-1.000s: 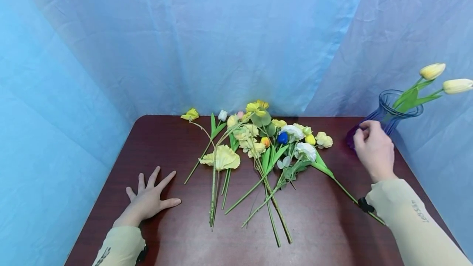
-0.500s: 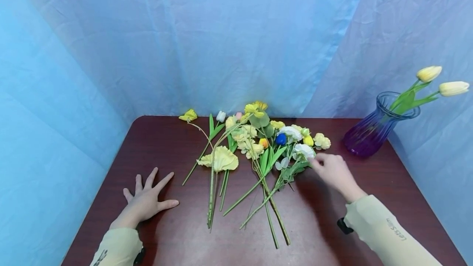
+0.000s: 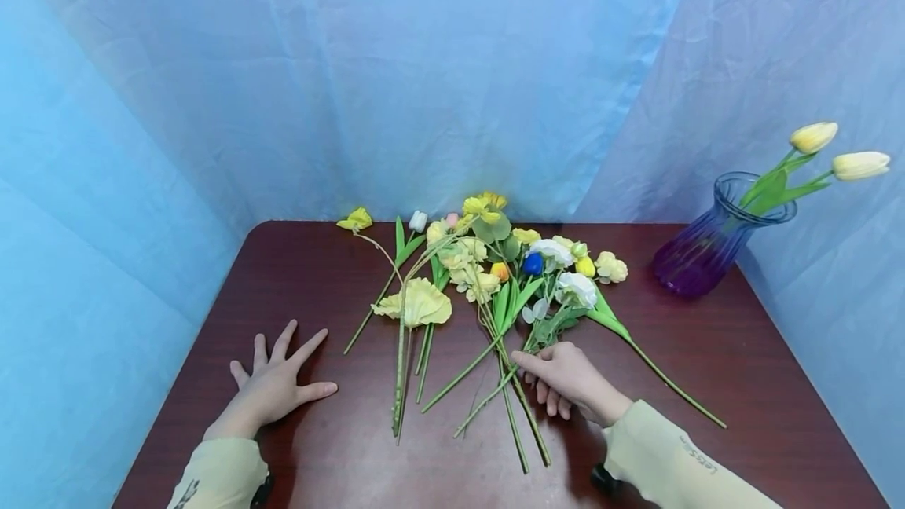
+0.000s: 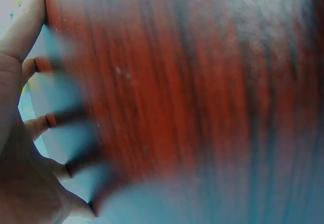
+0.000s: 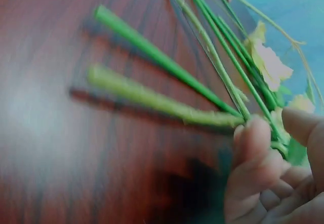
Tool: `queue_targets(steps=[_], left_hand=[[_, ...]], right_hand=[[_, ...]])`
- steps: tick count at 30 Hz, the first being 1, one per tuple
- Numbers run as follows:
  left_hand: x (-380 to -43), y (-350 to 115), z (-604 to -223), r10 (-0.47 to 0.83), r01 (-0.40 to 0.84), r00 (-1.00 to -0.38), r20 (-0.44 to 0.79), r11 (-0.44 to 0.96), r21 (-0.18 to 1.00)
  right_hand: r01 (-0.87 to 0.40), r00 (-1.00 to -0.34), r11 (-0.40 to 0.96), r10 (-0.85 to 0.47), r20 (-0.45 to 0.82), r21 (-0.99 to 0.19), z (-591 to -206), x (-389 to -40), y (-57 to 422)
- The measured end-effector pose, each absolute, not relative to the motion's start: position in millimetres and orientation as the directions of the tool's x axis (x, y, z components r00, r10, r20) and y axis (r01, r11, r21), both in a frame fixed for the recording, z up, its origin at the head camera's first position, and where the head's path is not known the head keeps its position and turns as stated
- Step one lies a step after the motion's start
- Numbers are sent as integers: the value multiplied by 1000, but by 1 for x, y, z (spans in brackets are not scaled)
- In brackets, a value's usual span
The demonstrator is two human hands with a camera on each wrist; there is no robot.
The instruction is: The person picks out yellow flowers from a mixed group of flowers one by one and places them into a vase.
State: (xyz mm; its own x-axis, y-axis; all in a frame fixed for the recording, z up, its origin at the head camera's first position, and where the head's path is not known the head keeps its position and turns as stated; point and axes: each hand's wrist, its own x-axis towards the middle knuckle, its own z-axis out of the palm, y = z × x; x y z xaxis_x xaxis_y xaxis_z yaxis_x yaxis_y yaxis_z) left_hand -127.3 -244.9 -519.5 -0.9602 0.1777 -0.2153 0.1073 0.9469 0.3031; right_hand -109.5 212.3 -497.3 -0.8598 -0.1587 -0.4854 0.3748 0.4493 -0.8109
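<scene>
My left hand [image 3: 272,387] lies on the tabletop at the left with its fingers spread, well apart from the flowers. It shows at the left edge of the left wrist view. My right hand [image 3: 566,379] is at the stem [image 3: 484,411] of a white flower [image 3: 576,289] in the middle of the pile. In the right wrist view its thumb [image 5: 301,125] stands apart from the bent index finger [image 5: 257,133], with stems just beyond them. Two pale yellow tulips [image 3: 813,137] lean to the right in the blue-purple glass vase [image 3: 700,250] at the far right.
Several artificial flowers lie crossed on the dark wooden table [image 3: 339,470], among them a blue tulip [image 3: 533,263] and a wide yellow bloom [image 3: 417,302]. A long tulip stem [image 3: 672,383] runs out to the right. Blue cloth [image 3: 424,85] hangs behind and at both sides.
My right hand has moved left from beside the vase, past the white flower, and down to the stems. My left hand keeps its place on the table.
</scene>
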Motion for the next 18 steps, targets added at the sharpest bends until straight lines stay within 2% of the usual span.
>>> queue_targets(steps=[7, 13, 18], left_hand=[[-128, -246, -520, 177, 108, -961, -210, 946, 307], [-129, -246, -519, 179, 112, -963, -203, 947, 302], [-129, -245, -519, 177, 110, -963, -201, 946, 306]], right_hand=[[442, -871, 382, -32, -490, -812, -506, -110, 201], [471, -877, 173, -9, -480, -865, -507, -109, 200], [401, -916, 12, 11, -401, -916, -501, -109, 195]])
